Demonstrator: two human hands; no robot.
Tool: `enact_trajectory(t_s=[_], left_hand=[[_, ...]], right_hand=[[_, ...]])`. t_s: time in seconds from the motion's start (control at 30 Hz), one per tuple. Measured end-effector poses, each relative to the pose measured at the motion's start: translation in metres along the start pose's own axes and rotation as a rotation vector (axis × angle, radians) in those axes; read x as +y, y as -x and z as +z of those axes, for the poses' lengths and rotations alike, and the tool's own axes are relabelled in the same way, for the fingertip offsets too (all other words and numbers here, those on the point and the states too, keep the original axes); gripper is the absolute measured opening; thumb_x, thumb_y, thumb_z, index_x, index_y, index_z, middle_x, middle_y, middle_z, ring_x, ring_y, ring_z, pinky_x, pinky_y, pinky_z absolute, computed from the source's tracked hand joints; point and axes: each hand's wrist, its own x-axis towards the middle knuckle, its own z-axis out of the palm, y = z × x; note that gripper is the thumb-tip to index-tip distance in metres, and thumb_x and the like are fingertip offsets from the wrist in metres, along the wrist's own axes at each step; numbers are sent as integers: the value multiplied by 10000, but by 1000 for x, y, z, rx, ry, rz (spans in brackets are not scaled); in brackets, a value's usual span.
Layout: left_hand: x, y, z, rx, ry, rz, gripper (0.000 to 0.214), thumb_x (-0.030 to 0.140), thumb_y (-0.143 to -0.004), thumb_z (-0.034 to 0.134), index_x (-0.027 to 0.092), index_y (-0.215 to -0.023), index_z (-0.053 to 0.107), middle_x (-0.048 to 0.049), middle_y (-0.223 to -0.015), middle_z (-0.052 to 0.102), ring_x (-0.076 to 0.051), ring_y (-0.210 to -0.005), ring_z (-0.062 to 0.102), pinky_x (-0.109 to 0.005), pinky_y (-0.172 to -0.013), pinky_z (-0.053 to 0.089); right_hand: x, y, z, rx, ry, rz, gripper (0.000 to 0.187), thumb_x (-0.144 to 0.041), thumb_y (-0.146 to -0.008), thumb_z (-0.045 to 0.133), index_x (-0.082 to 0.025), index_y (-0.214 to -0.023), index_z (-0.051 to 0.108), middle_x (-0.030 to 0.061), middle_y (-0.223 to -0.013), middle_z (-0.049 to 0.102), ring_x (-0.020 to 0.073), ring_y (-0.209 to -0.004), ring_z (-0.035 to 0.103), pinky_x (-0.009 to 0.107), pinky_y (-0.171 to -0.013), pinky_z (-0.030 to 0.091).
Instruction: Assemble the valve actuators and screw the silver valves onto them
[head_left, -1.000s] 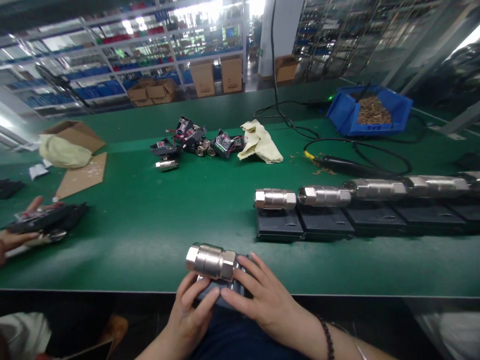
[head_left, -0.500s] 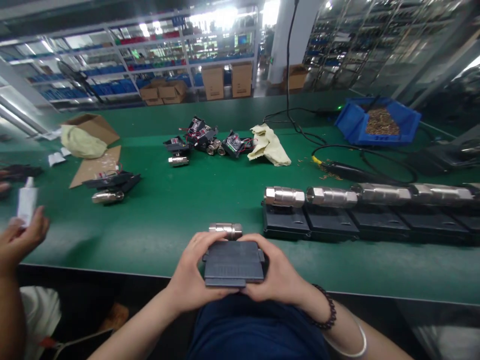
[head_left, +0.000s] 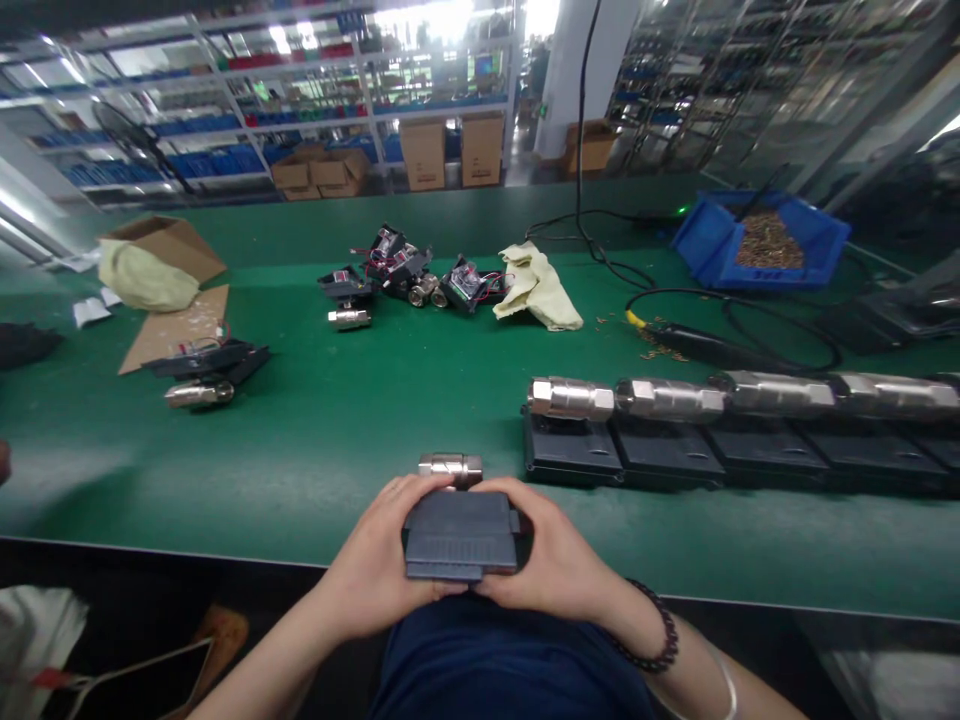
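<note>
A sliver of a co-worker's hand (head_left: 4,462) shows at the border, far left of the wearer's left hand (head_left: 379,560), while an opened dark unit (head_left: 214,362) rests nearer, ahead and to the left. Green surface (head_left: 330,420) stretches from that unit to the left hand, its front edge (head_left: 187,552) meeting both wrists. The left hand clasps one side of a dark box (head_left: 461,530), ribbed face showing; the right hand (head_left: 555,560) grasps the other, and a silver fitting (head_left: 450,467) sits just beyond the fingertips. A row of dark boxes (head_left: 574,450) topped with silver fittings begins just ahead and right of the right hand, leaving a strip of surface between row and front edge; a blue bin (head_left: 787,277) stands well beyond it. Half a second ago the hands held the box in nearly this pose, but the co-worker's hand, then gripping a white tube, has since almost left view. A full second ago the box was turned otherwise, its fitting uppermost between the wearer's hands.
</note>
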Motion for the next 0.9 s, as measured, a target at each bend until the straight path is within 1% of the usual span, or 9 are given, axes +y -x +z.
enact_trajectory(t_s=[0.13, 0.2, 0.27, 0.37, 0.47, 0.53, 0.7, 0.8, 0.9], left_hand=[[5, 9, -6, -40, -289, 106, 862, 223, -583, 845, 197, -1352, 455, -123, -1151, 639, -277, -1008, 645, -388, -845, 593], [3, 13, -1, 52, -384, 178, 698, 263, -679, 793, 158, -1302, 497, -127, -1099, 643, -279, -998, 639, -394, -852, 593], [-3, 15, 10, 198, -472, 246, 428, 272, -823, 667, 133, -1213, 555, -126, -1039, 648, -271, -995, 632, -398, -881, 578], [-14, 14, 28, 365, -556, 330, 249, 228, -920, 547, 113, -1133, 602, -119, -986, 649, -241, -963, 636, -363, -891, 564], [-22, 5, 37, 419, -547, 378, 204, 125, -915, 540, 102, -1099, 623, -103, -945, 660, -203, -902, 643, -305, -845, 571], [-26, -6, 38, 416, -514, 379, 210, 110, -913, 536, 96, -1103, 625, -108, -943, 673, -206, -892, 647, -316, -819, 584], [-37, -49, 43, 362, -359, 404, 248, 163, -911, 563, 161, -1156, 602, -93, -967, 695, -233, -917, 665, -389, -807, 607], [-42, -73, 49, 338, -323, 425, 244, 207, -934, 526, 192, -1170, 586, -78, -980, 694, -236, -928, 670, -397, -831, 602], [-41, -83, 53, 330, -315, 435, 240, 243, -962, 463, 180, -1164, 576, -87, -968, 696, -232, -900, 679, -384, -831, 598]], right_hand=[[6, -1, 7, 45, 239, -316, 576, -119, -607, 695, -190, -1162, 560, 92, -1087, 703, 231, -981, 676, 367, -887, 561], [12, -2, 10, 77, 381, -475, 574, -61, -672, 587, -182, -1230, 534, 105, -1144, 696, 248, -1094, 645, 410, -945, 546], [17, -3, 11, 112, 531, -556, 596, 13, -711, 474, -178, -1274, 521, 107, -1201, 679, 257, -1220, 576, 445, -978, 535], [17, 1, 7, 82, 696, -545, 558, 46, -775, 417, -132, -1293, 525, 134, -1283, 634, 272, -1331, 471, 432, -966, 555], [12, 8, -2, 29, 726, -526, 431, -2, -836, 462, -104, -1241, 570, 145, -1280, 634, 269, -1314, 493, 385, -954, 569], [11, 13, -11, 109, 702, -552, 378, -33, -853, 503, -127, -1207, 594, 131, -1224, 669, 257, -1271, 539, 391, -962, 565], [26, 9, -38, 506, 840, -475, 357, -67, -861, 568, -184, -1195, 615, 110, -1134, 704, 263, -1180, 594, 468, -971, 534], [39, 3, -45, 556, 969, -400, 286, -160, -891, 560, -195, -1166, 629, 109, -1150, 692, 288, -1147, 595, 487, -955, 515], [49, 3, -50, 547, 1031, -413, 277, -193, -908, 538, -203, -1172, 619, 99, -1179, 678, 289, -1142, 592, 464, -983, 468]])
